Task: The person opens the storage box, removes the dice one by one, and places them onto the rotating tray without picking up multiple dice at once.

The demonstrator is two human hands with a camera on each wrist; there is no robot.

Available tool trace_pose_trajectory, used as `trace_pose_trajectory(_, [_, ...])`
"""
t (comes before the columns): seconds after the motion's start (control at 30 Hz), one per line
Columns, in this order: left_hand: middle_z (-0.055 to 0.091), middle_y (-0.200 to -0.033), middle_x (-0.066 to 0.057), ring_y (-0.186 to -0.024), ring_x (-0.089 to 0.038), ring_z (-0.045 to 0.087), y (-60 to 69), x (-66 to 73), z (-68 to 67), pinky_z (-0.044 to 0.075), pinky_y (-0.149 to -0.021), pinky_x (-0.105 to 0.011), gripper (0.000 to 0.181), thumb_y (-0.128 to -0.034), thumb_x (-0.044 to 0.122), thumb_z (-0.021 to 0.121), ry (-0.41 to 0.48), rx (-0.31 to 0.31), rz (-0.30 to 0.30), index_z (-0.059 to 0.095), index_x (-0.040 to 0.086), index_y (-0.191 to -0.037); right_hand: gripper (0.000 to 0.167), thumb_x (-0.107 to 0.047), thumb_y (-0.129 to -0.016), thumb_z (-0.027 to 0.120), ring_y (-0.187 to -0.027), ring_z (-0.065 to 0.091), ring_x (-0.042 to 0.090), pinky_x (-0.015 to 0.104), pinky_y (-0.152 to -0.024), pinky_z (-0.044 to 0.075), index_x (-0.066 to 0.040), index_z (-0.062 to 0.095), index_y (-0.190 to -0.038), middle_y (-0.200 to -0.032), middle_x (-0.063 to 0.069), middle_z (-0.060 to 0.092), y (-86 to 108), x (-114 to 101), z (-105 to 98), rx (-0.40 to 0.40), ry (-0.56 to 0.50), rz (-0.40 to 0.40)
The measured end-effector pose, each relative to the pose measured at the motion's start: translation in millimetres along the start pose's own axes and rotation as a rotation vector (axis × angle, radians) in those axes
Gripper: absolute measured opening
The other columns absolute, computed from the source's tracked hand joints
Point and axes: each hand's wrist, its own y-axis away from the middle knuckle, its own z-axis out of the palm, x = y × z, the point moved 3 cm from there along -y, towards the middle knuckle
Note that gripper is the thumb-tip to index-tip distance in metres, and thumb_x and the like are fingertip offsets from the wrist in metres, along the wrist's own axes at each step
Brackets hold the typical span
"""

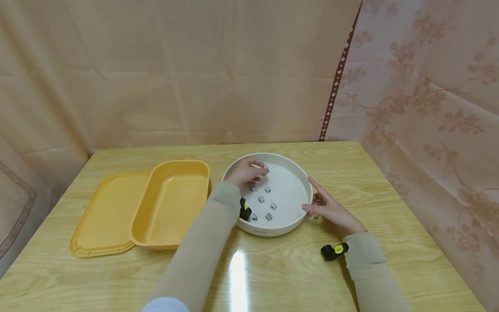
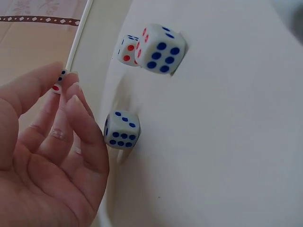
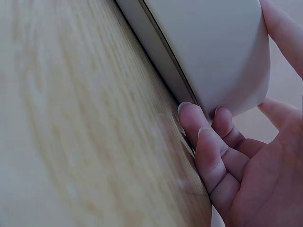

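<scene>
A round white tray [image 1: 293, 184] with a raised wall stands on the table, and several white dice [image 1: 261, 199] lie scattered over its floor. Over the tray's left part, my left hand [image 1: 245, 172] pinches one die [image 2: 57, 88] between thumb and fingertips, raised off the floor. Large in the left wrist view are a die with blue and red pips [image 2: 161, 49] and another die [image 2: 122, 129] beside the fingers. My right hand [image 1: 331, 210] holds the tray's right side, its thumb at the rim and some fingers curled low against the outer wall [image 3: 218, 52].
Left of the tray stands a deep yellow container [image 1: 171, 208], overlapping a flat yellow lid [image 1: 109, 212]. The wooden table [image 1: 288, 268] meets a beige curtain [image 1: 195, 86] behind and a flowered curtain [image 1: 436, 130] at the right.
</scene>
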Motion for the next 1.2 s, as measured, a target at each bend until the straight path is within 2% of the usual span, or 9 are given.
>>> trace_pose_trajectory(0.23, [0.063,-0.081,-0.003,-0.062,-0.011,0.054,4.1,-1.1,2.3,0.044,-0.056,-0.019,0.021,-0.0886,0.014,0.075,-0.004,0.002,0.000,0.066,0.009,-0.107,0.094,-0.025,-0.093,0.070,-0.077,0.057,0.015,0.025,-0.065,0.049,-0.027,0.005,-0.160,-0.099,0.011,0.052,2.2,0.8,0.7,0.006,-0.014,0.009])
trace_pose_trajectory(0.5, [0.062,-0.077,-0.005,-0.055,-0.009,0.050,2.3,-2.3,4.0,0.041,-0.050,-0.018,0.032,-0.0896,0.013,0.073,0.011,0.004,-0.003,0.065,0.006,-0.120,0.094,-0.026,-0.094,0.069,-0.077,0.059,0.016,0.027,-0.067,0.050,-0.028,0.003,-0.160,-0.100,0.012,0.054,2.9,3.1,-0.2,0.011,-0.003,0.009])
trace_pose_trajectory(0.63, [0.066,-0.085,-0.005,-0.063,-0.010,0.056,0.3,-1.9,3.2,0.044,-0.055,-0.018,0.032,-0.0899,0.015,0.073,0.030,0.003,-0.016,0.065,0.008,-0.120,0.093,-0.025,-0.094,0.069,-0.076,0.058,0.015,0.026,-0.065,0.049,-0.027,0.004,-0.160,-0.099,0.012,0.055,2.1,3.5,0.5,0.013,-0.013,-0.004])
trace_pose_trajectory(0.83, [0.070,-0.110,-0.004,-0.085,-0.018,0.063,0.5,1.8,-1.4,0.047,-0.066,-0.023,0.027,-0.0937,0.026,0.069,0.025,-0.008,-0.002,0.066,0.014,-0.118,0.092,-0.018,-0.093,0.070,-0.076,0.057,0.014,0.024,-0.066,0.051,-0.023,0.007,-0.161,-0.096,0.009,0.054,0.1,1.9,3.6,0.001,-0.069,-0.046])
trace_pose_trajectory(1.03, [0.068,-0.117,-0.003,-0.092,-0.017,0.063,6.6,16.5,-7.6,0.048,-0.077,-0.027,0.029,-0.0962,0.032,0.065,0.036,-0.006,0.027,0.064,0.017,-0.120,0.092,-0.019,-0.096,0.066,-0.076,0.060,0.013,0.026,-0.068,0.054,-0.014,0.000,-0.160,-0.096,0.008,0.052,-1.7,-1.8,1.2,0.009,-0.041,-0.056])
trace_pose_trajectory(1.2, [0.068,-0.114,-0.004,-0.092,-0.019,0.063,17.7,42.2,-18.1,0.051,-0.080,-0.030,0.030,-0.0960,0.033,0.066,0.047,0.013,0.104,0.063,0.017,-0.121,0.085,-0.024,-0.098,0.063,-0.077,0.062,0.014,0.029,-0.074,0.057,-0.007,0.007,-0.159,-0.098,0.008,0.052,-0.6,-10.5,-6.8,0.117,-0.001,-0.043])
